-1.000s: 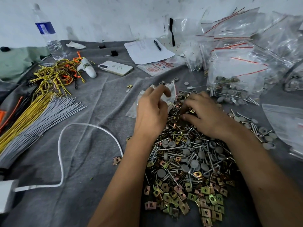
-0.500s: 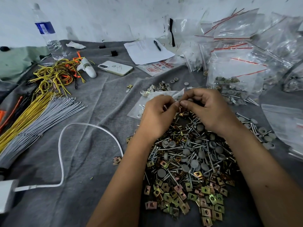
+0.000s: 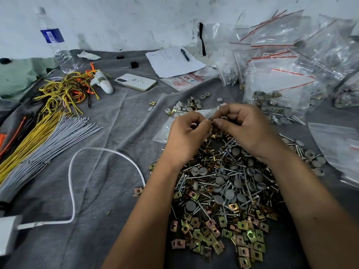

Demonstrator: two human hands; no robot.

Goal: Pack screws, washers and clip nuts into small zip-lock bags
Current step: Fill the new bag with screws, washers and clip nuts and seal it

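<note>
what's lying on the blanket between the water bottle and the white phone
In the head view, between the water bottle and the white phone lie tangled yellow and orange wires and a small white tool.

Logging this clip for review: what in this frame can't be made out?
- Head view: what the left hand and right hand pinch; curled fingers hide it.
- Bag contents and mouth: mostly behind the hands.
- Print on the paper: too small.
- White adapter: cut by the left edge.

The red-printed bag pack (image 3: 186, 81) shows "140mmX10"; other print is unreadable.
</note>
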